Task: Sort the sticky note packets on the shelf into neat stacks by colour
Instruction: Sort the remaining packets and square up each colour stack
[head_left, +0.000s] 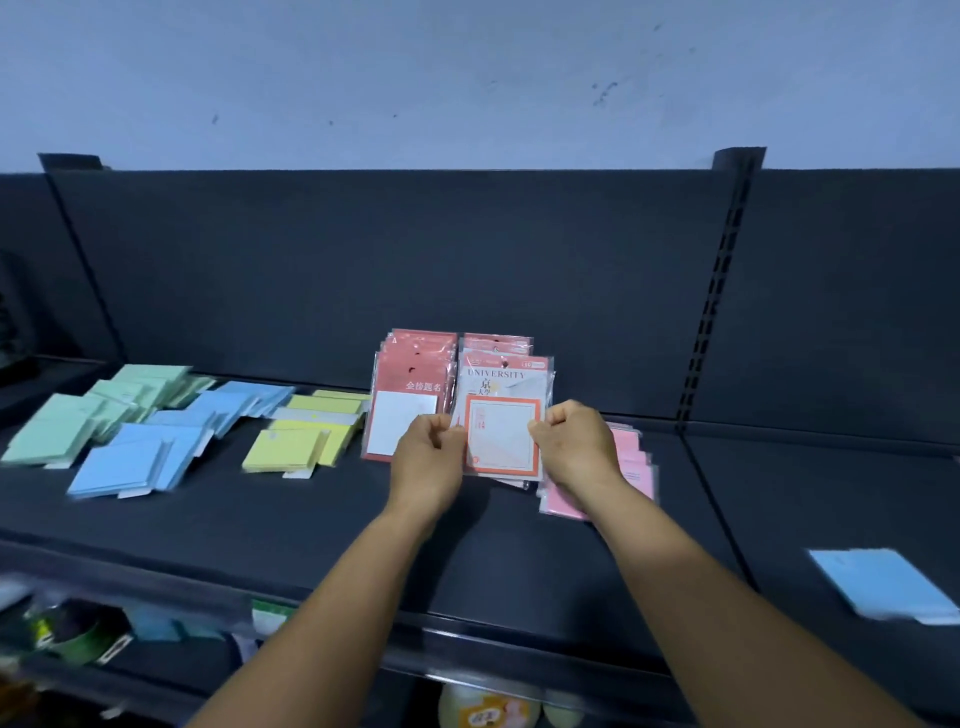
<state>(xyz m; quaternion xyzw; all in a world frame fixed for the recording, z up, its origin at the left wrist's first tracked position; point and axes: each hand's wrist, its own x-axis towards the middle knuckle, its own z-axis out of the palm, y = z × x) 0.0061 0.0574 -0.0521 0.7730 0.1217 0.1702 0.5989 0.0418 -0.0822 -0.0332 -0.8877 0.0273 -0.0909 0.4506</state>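
On the dark shelf (519, 561), both hands hold a stack of orange-framed "UNIVERSITY" packets (503, 415) by its sides. My left hand (428, 447) pinches the left edge, and my right hand (571, 441) pinches the right edge. A red packet stack (408, 384) lies just left of it. Pink packets (631, 467) lie partly hidden under my right hand. Further left are yellow packets (301, 436), blue packets (156, 452) and green packets (78, 415) in loose, fanned piles.
A lone blue packet (888, 582) lies on the neighbouring shelf section at the right. A slotted upright (722, 291) divides the sections. Below the shelf's front edge, a lower shelf holds mixed goods (78, 629).
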